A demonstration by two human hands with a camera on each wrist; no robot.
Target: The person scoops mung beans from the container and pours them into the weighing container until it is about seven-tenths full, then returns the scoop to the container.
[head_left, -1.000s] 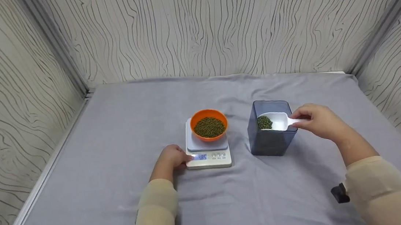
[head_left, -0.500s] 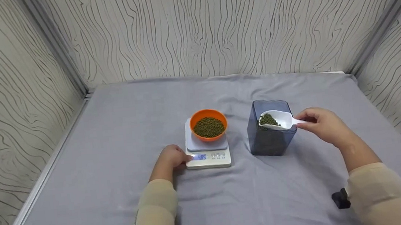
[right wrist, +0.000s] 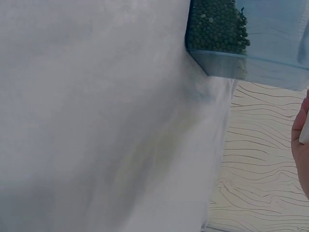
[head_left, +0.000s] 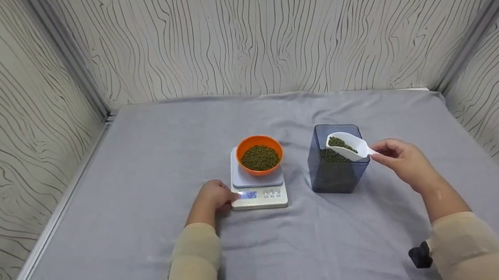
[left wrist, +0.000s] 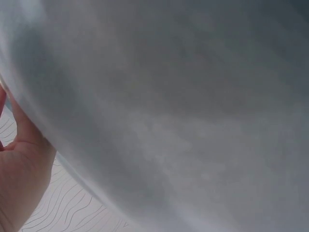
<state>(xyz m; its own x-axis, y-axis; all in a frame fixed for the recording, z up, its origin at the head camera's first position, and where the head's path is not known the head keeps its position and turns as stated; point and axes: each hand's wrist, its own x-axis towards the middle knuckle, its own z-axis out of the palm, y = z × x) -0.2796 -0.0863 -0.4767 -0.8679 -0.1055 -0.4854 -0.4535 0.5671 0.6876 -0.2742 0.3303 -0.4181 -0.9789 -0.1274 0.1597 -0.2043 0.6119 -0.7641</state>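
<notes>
My right hand (head_left: 405, 161) pinches the handle of a white plastic scoop (head_left: 359, 148) over the mouth of a clear bluish square container (head_left: 338, 179). Green mung beans lie in the tilted scoop, and more (right wrist: 219, 29) fill part of the container. To the left, a white kitchen scale (head_left: 260, 201) bears an orange bowl (head_left: 242, 149) with mung beans (head_left: 260, 158) in it. Its lit display seems to read 485. My left hand (head_left: 213, 194) grips the scale's left edge, thumb near the display; in the left wrist view only part of it shows.
A grey cloth (head_left: 163, 143), wrinkled in places, covers the table. Wood-grain patterned panels (head_left: 239, 35) stand at the back and both sides. A small black object (head_left: 421, 255) sits against the right sleeve.
My right hand has moved slightly right and toward me. The scoop has risen a little and tilted, its beans shifting along one side. The left hand, scale and bowl stay put.
</notes>
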